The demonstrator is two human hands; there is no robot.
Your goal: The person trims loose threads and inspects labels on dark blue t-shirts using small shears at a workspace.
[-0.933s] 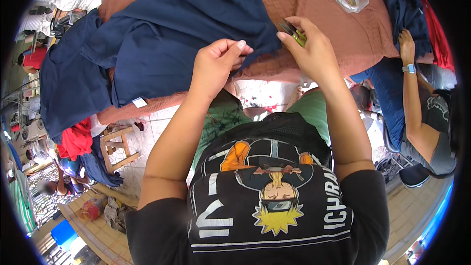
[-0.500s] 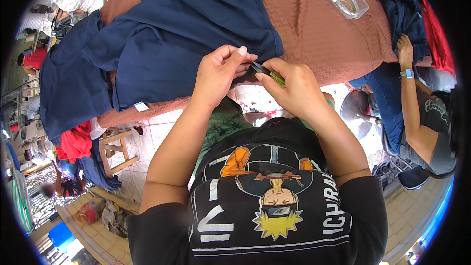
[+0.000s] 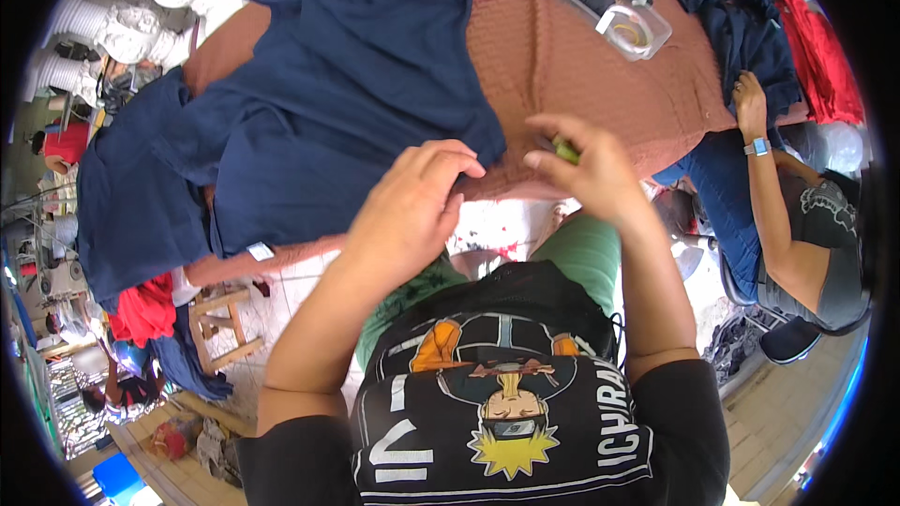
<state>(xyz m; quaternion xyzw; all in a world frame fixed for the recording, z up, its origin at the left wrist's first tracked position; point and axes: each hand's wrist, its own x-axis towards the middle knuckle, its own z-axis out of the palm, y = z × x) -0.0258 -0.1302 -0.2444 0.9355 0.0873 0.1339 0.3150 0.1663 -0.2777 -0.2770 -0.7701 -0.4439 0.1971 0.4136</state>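
Note:
A dark navy garment lies spread over the brown-covered table, its corner beside my left hand. That hand is half curled near the garment's edge, thumb apart from the fingers, and nothing shows in it. My right hand is closed around small green-handled thread snips, held over the table's near edge. Their blades are blurred and mostly hidden by my fingers. A gap separates the two hands.
A clear plastic box with a white ring and dark items stands on the brown cover. At right, a seated person's hand touches more navy cloth, near red cloth. A wooden stool stands lower left.
My hands were close together, with the snips' blades at my left fingertips. They have since separated: the right has moved right, the left down and its fingers now point toward the cloth.

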